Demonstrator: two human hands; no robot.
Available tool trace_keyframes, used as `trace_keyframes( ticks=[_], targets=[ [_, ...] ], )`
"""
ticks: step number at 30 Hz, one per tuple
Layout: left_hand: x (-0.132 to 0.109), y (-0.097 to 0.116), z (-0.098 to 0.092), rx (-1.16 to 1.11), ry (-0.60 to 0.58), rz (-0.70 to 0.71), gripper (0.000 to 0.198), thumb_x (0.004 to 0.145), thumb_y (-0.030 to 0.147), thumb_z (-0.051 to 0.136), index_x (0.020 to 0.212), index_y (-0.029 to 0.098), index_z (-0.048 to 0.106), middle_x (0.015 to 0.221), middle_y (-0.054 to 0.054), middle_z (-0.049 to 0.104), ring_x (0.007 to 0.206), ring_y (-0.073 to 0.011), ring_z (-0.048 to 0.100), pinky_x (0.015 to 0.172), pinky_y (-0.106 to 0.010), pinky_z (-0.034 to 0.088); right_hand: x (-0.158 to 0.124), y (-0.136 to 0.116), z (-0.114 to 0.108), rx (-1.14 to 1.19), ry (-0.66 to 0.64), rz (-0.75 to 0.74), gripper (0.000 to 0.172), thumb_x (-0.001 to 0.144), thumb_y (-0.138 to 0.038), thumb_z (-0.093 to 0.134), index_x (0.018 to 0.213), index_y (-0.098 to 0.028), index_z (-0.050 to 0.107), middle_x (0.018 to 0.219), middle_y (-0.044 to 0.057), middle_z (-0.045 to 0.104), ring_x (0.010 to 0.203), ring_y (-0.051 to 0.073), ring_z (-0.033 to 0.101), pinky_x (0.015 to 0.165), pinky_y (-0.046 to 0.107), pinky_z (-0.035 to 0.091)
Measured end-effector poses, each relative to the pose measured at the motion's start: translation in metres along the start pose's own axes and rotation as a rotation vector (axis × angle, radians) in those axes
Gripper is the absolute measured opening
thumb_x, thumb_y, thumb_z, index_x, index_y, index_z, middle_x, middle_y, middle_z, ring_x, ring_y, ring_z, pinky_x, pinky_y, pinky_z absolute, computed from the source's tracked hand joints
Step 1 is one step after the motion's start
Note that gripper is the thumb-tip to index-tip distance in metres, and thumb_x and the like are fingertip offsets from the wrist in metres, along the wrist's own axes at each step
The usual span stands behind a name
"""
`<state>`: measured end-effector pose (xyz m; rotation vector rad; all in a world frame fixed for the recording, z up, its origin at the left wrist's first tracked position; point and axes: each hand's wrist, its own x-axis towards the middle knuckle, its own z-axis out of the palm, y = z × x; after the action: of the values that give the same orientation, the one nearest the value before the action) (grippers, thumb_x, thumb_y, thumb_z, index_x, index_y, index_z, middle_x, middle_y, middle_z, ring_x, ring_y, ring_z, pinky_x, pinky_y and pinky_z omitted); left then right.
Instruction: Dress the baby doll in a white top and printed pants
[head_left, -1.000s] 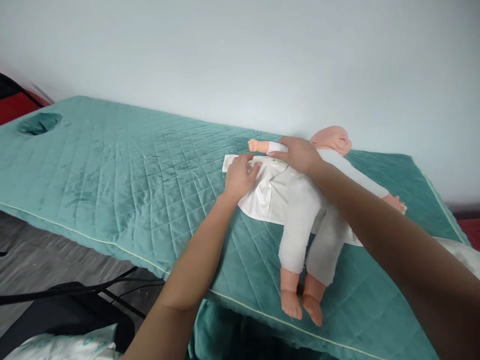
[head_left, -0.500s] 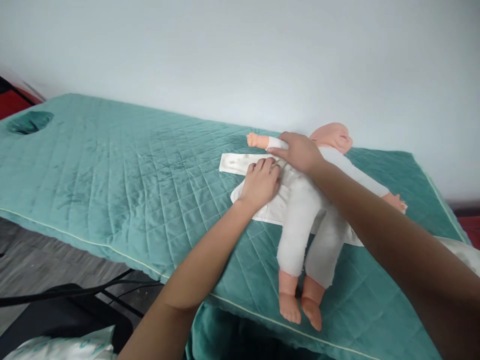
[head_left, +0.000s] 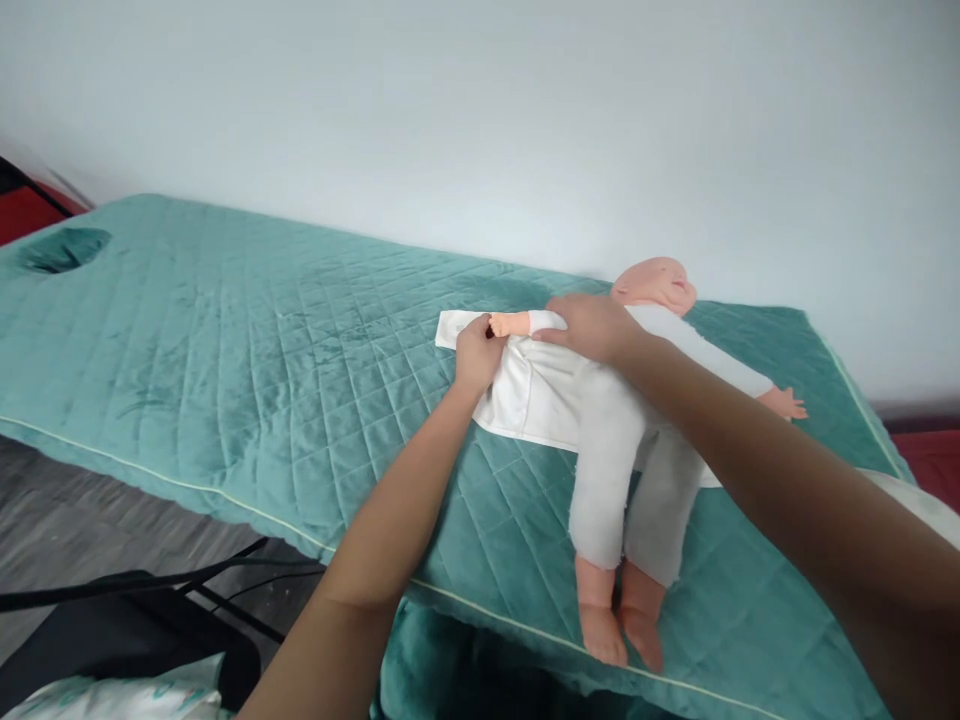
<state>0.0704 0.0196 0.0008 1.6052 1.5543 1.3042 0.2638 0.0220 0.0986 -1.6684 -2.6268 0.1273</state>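
Observation:
A baby doll [head_left: 604,470] with a white cloth body lies on its back, its head at the wall side and its feet towards me. Spread beneath it is a white baby shirt [head_left: 529,400], one sleeve stretching out to the left. My right hand [head_left: 592,325] is closed round the doll's upper arm, and the forearm pokes out to the left past my thumb. By the doll's small fist, my left hand [head_left: 478,352] pinches the shirt's cloth near the sleeve; its fingertips are partly hidden.
The green quilted massage bed [head_left: 262,370] runs along a pale wall [head_left: 450,120] and has a face hole [head_left: 64,250] at its far left end. A black chair [head_left: 127,640] stands at lower left. White cloth [head_left: 911,500] lies at the right edge.
My left hand has moved up and left, from flat on the shirt to a pinch by the doll's fist. The doll's arm is lower, over the sleeve, with my right hand still round it.

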Motion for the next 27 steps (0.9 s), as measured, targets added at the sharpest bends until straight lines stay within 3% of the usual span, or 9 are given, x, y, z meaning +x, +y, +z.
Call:
trace_keyframes(
  ticks=[4, 8, 10, 16, 18, 21, 24, 27],
  targets=[
    [-0.002, 0.002, -0.003, -0.098, 0.066, -0.056, 0.013, 0.087, 0.025, 0.059, 0.075, 0.020, 0.057, 0.071, 0.002, 0.061, 0.070, -0.0138, 0.056, 0.067, -0.025, 0.043, -0.009, 0.003, 0.001, -0.108, -0.050, 0.017, 0.051, 0.097, -0.059, 0.043, 0.120, -0.019, 0.064, 0.114, 0.016, 0.068, 0.100, 0.034, 0.063, 0.081, 0.041, 0.044],
    [-0.006, 0.008, -0.004, -0.080, 0.114, 0.005, 0.022, 0.090, 0.036, 0.060, 0.075, 0.021, 0.053, 0.068, 0.003, 0.054, 0.068, -0.0126, 0.052, 0.066, -0.024, 0.041, -0.013, 0.001, 0.002, -0.192, -0.111, 0.042, 0.048, 0.097, -0.055, 0.045, 0.117, -0.016, 0.065, 0.115, 0.018, 0.068, 0.103, 0.036, 0.063, 0.086, 0.045, 0.045],
    [-0.011, 0.012, -0.004, -0.037, 0.076, 0.089, 0.022, 0.092, 0.036, 0.058, 0.077, 0.021, 0.053, 0.068, 0.003, 0.054, 0.067, -0.0130, 0.051, 0.066, -0.025, 0.041, -0.011, -0.001, 0.006, -0.211, -0.108, 0.060, 0.047, 0.097, -0.054, 0.046, 0.116, -0.014, 0.064, 0.113, 0.019, 0.068, 0.103, 0.036, 0.064, 0.087, 0.046, 0.045],
    [-0.025, 0.020, -0.002, 0.242, -0.198, 0.373, 0.024, 0.098, 0.042, 0.051, 0.088, 0.023, 0.062, 0.085, -0.002, 0.068, 0.082, -0.0177, 0.062, 0.076, -0.029, 0.043, 0.001, -0.005, 0.019, -0.192, -0.016, 0.122, 0.053, 0.095, -0.056, 0.051, 0.122, -0.011, 0.057, 0.104, 0.023, 0.070, 0.096, 0.037, 0.067, 0.081, 0.045, 0.048],
    [-0.026, 0.021, -0.002, 0.306, -0.189, 0.373, 0.027, 0.101, 0.043, 0.045, 0.093, 0.024, 0.063, 0.095, -0.004, 0.071, 0.090, -0.0193, 0.064, 0.079, -0.030, 0.043, -0.001, -0.005, 0.017, -0.160, -0.013, 0.109, 0.050, 0.095, -0.053, 0.053, 0.122, -0.011, 0.057, 0.107, 0.022, 0.070, 0.097, 0.037, 0.067, 0.083, 0.045, 0.048],
    [-0.027, 0.020, -0.006, 0.392, -0.110, 0.256, 0.027, 0.103, 0.041, 0.041, 0.105, 0.025, 0.062, 0.105, -0.006, 0.073, 0.095, -0.0212, 0.066, 0.077, -0.031, 0.043, -0.016, -0.002, 0.005, -0.057, 0.026, 0.111, 0.047, 0.096, -0.047, 0.052, 0.128, -0.014, 0.056, 0.124, 0.020, 0.066, 0.107, 0.035, 0.064, 0.088, 0.045, 0.048],
    [-0.030, 0.018, -0.009, 0.497, -0.086, 0.145, 0.029, 0.102, 0.045, 0.043, 0.110, 0.025, 0.061, 0.108, -0.007, 0.073, 0.096, -0.0244, 0.067, 0.073, -0.032, 0.042, -0.051, 0.010, -0.007, 0.123, 0.172, 0.104, 0.045, 0.096, -0.039, 0.051, 0.135, -0.017, 0.053, 0.140, 0.017, 0.058, 0.122, 0.034, 0.058, 0.096, 0.045, 0.048],
    [-0.038, 0.018, -0.010, 0.600, -0.142, 0.086, 0.033, 0.100, 0.050, 0.045, 0.115, 0.025, 0.060, 0.102, -0.009, 0.074, 0.096, -0.0274, 0.068, 0.072, -0.033, 0.043, -0.100, 0.031, 0.001, 0.319, 0.527, 0.192, 0.044, 0.095, -0.036, 0.048, 0.134, -0.017, 0.052, 0.139, 0.017, 0.058, 0.125, 0.030, 0.057, 0.102, 0.041, 0.047]
  ],
)
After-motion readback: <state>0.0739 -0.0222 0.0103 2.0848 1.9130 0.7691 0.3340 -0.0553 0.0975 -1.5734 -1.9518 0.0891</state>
